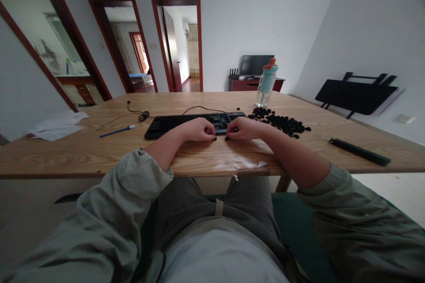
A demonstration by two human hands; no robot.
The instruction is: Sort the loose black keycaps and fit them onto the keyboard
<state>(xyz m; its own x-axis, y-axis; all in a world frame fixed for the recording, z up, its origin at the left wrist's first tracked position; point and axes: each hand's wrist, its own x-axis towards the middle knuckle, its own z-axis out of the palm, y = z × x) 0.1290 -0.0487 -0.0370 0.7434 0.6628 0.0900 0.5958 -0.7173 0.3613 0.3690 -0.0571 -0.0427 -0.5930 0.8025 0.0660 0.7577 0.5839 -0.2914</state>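
Your left hand [198, 130] rests on the near edge of the black keyboard [194, 124], fingers curled in and pressed together; a small dark piece, likely a keycap [214, 139], sits at the fingertips, but you cannot tell if it is pinched or only touched. Your right hand [244, 128] sits just beside it at the keyboard's right end, fingers curled too, with another small dark bit [227, 138] at the tips; grip unclear. The keyboard lies mid-table on the wooden table [83, 154], cable trailing left. A pile of loose keycaps [279, 121] lies right of the keyboard, near the water bottle [266, 85]. A blue pen [117, 131] lies left, a black bar [360, 151] far right.
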